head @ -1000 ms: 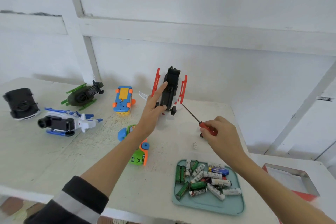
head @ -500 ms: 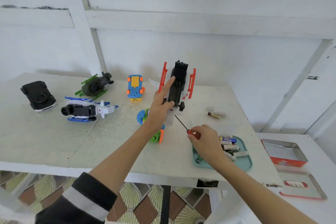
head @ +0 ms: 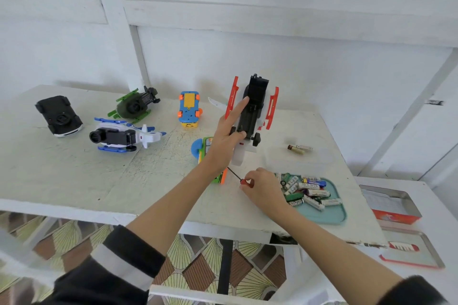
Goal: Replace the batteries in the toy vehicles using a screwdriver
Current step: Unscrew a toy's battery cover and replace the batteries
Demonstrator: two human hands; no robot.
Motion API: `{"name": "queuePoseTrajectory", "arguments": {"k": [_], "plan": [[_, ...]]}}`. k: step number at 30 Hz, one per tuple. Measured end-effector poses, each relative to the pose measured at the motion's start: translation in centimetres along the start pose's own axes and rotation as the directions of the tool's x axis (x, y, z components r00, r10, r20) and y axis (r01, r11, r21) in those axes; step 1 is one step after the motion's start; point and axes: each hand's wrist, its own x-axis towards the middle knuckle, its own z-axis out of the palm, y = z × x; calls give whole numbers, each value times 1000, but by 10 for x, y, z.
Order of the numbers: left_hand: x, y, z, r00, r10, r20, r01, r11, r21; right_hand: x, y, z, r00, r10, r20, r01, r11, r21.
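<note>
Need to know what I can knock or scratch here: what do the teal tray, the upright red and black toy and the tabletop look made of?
Teal tray: looks like matte moulded plastic or silicone, with rounded corners and a soft raised rim; which one is unclear.
Red and black toy: hard plastic, flat saturated colours, thin moulded red rails.
Tabletop: seemingly painted wood or board; the white coat is scuffed, and chipped at the front edge.

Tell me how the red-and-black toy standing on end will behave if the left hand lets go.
The red-and-black toy stands tall on a narrow white end, so it would probably tip. Only the left hand steadies it. It looks like light, stiff plastic.
</note>
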Motion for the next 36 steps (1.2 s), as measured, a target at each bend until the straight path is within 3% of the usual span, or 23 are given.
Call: {"name": "queuePoseTrajectory", "arguments": {"k": [8, 14, 21, 36], "plan": [[1, -3, -4, 1000, -3, 14, 2, 1000, 17, 0, 11, 10, 997, -60, 41, 59, 998, 29], [5, 0, 5, 1000, 19, 11, -19, 1000, -4, 0, 25, -28, 988, -152, -1, 152, 984, 93], [11, 8, 30, 993, 105, 56, -99, 990, -97, -18, 71, -82, 975, -174, 140, 180, 983, -38], [15, 4, 45, 992, 81, 94, -74, 994, -79, -18, 87, -72, 951, -178, 254, 246, 931, -270]]}}
